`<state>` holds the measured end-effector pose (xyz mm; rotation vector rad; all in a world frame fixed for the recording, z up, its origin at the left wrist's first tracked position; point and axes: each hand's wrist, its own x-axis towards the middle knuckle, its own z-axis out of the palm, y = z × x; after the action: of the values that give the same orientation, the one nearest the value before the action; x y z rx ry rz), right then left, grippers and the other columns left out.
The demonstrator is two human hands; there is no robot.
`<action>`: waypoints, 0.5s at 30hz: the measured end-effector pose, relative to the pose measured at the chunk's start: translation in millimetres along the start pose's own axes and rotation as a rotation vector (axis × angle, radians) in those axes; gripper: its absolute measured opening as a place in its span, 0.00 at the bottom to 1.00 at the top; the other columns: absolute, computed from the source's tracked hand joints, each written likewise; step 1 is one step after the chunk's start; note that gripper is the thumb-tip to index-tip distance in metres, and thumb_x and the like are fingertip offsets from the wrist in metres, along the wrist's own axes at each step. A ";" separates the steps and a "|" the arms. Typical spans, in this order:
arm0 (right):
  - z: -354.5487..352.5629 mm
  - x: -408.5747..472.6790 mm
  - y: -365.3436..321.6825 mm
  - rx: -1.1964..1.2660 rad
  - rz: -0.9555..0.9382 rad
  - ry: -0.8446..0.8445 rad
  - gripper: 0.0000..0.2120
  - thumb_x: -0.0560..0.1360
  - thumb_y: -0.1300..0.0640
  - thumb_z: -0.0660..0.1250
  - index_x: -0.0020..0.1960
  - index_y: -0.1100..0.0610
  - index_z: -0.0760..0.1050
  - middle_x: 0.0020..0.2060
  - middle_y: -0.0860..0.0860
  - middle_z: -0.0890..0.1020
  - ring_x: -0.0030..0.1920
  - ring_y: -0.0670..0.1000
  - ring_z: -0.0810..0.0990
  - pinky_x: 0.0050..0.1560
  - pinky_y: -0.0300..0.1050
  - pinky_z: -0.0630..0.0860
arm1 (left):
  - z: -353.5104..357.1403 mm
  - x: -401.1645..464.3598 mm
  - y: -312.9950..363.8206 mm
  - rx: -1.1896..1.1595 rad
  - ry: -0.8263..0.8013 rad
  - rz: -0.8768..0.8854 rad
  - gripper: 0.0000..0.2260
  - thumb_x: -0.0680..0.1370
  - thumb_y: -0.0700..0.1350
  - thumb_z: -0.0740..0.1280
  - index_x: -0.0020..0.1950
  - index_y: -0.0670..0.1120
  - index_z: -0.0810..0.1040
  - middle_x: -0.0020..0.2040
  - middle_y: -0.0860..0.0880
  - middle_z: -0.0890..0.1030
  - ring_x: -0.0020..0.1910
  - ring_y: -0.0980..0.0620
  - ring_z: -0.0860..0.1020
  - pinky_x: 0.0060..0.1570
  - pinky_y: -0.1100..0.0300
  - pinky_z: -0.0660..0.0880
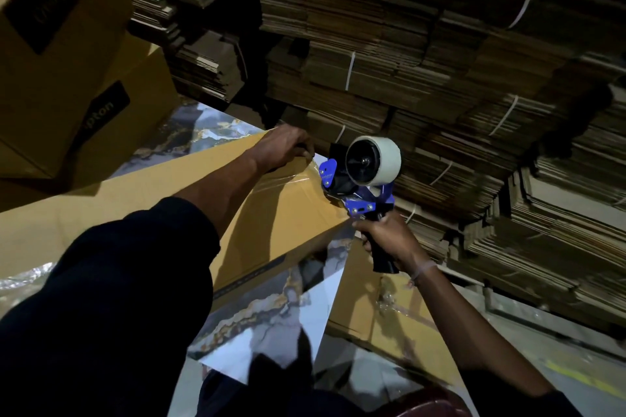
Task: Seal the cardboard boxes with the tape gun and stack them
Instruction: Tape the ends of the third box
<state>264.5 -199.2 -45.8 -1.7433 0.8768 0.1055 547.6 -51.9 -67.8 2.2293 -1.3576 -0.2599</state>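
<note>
A long flat cardboard box (189,186) lies across the middle of the view. My left hand (284,145) rests on its far corner, fingers curled over the edge where clear tape starts. My right hand (386,237) grips the black handle of a blue tape gun (359,179), whose nose presses on the box's right end. A white tape roll sits on top of the gun. A shiny strip of tape runs from my left fingers to the gun.
Sealed brown boxes (57,54) are stacked at the upper left. Bundled flat cardboard sheets (440,61) fill the background and right side. Another taped box (389,322) lies below the gun. Marble-patterned tiles (271,315) cover the floor beneath.
</note>
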 end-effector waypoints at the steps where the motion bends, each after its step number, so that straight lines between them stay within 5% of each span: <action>1: -3.5 -5.6 5.1 -0.005 0.002 -0.003 0.04 0.77 0.61 0.72 0.44 0.61 0.80 0.29 0.56 0.78 0.28 0.54 0.75 0.32 0.48 0.72 | 0.6 -0.6 -0.3 -0.007 0.005 0.005 0.04 0.80 0.45 0.71 0.51 0.52 0.85 0.52 0.53 0.84 0.51 0.55 0.78 0.49 0.60 0.70; 15: -14.2 -51.3 42.3 -0.008 0.040 0.058 0.07 0.78 0.65 0.70 0.41 0.60 0.77 0.28 0.56 0.77 0.27 0.52 0.75 0.28 0.41 0.71 | 2.3 1.1 12.5 0.183 -0.035 0.073 0.05 0.81 0.48 0.70 0.55 0.54 0.83 0.56 0.50 0.83 0.56 0.49 0.79 0.51 0.56 0.73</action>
<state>197.3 -189.9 -49.4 -1.7444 0.9544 0.0854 537.5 -58.2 -63.2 2.3261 -1.5335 -0.1543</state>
